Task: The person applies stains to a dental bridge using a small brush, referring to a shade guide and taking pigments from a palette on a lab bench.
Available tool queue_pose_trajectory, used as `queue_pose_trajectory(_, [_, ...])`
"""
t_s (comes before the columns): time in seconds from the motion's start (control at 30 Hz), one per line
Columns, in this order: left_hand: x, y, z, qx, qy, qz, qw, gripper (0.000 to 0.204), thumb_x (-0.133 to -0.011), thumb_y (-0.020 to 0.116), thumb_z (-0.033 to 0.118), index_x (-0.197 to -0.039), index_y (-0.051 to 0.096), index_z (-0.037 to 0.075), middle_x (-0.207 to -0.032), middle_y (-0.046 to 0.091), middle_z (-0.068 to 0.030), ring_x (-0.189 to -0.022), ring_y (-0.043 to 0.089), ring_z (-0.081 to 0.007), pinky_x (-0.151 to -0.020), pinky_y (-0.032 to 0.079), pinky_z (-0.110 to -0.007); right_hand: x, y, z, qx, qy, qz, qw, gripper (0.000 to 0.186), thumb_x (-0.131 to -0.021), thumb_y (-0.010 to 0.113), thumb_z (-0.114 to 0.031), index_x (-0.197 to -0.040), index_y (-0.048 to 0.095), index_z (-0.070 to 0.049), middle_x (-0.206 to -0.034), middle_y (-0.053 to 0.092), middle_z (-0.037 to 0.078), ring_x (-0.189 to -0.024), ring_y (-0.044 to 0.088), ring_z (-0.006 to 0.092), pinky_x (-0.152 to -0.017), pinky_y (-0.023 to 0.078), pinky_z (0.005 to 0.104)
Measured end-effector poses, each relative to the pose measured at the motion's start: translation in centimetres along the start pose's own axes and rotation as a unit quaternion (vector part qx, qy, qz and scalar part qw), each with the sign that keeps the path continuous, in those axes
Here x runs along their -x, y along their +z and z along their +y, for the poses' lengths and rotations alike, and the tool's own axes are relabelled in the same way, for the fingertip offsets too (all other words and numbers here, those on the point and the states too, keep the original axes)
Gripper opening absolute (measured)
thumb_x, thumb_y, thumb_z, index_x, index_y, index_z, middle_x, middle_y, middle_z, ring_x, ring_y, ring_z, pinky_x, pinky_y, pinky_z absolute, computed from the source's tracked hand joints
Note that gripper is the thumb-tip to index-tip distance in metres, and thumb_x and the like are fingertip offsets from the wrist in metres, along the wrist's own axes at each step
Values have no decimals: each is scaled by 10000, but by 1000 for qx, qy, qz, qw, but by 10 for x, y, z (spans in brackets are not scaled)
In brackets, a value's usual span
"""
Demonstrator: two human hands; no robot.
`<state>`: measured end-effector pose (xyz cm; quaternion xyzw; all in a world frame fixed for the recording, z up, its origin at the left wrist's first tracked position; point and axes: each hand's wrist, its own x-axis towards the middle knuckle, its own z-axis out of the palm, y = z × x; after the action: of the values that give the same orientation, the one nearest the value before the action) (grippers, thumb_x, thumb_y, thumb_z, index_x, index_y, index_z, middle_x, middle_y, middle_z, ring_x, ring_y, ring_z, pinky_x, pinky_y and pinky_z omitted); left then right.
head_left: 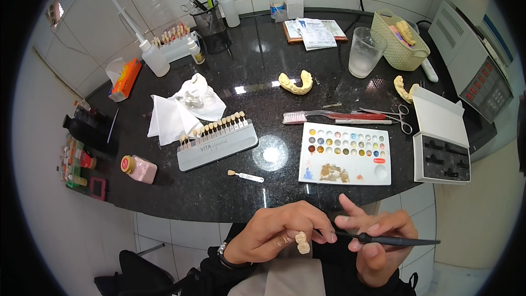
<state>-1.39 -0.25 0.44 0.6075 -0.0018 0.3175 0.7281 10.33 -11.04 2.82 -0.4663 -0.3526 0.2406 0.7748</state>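
Observation:
Below the table's front edge, my left hand (274,231) is closed, with a small tan dental bridge (302,243) at its bent fingers. What grips the bridge from behind is hidden. My right hand (383,241) holds a slim black brush (400,240) between thumb and fingers, its handle pointing right. The brush's thin end reaches my left fingertips, where its tip is hard to make out. Beyond my hands lies a white paint palette (346,156) with coloured wells and brown smears. A single shade tab (246,176) rests left of it, near a grey shade guide (219,148) with tooth samples.
A yellow dental cast (296,83), a toothbrush (296,117) and scissor-like forceps (404,118) lie behind the palette. At right are an open white box (441,153), a glass (366,52) and a basket (405,57). Tissues (164,118) and a pink jar (140,169) are left.

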Motion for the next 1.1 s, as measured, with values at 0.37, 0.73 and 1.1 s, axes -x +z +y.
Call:
queue_pose_trajectory(0.37, [1,-14,-1,-142,10,-32,989,55,-815,457,26,-781,493,5,-871,577,-194,-829,587,-304,-699,472,-364,0,1,-4,-2,-5,-122,993,187,-812,535,-138,-888,387,-52,-687,518,87,-811,586,365,-921,164,616])
queue_pose_trajectory(0.73, [-3,-16,-1,-182,23,-38,982,56,-801,467,12,-830,513,-2,-861,589,-180,-831,591,-296,-697,472,-359,-2,0,-3,-7,-25,-161,987,164,-819,529,-118,-912,404,-69,-739,534,104,-875,558,426,-940,56,637])
queue_pose_trajectory(1.1, [-1,-17,-3,-183,17,-36,982,80,-803,453,15,-837,524,1,-871,587,-179,-832,592,-298,-698,475,-363,-4,-20,0,48,-1,-236,971,229,-758,615,-68,-924,471,-3,-796,584,181,-893,576,350,-931,187,612])
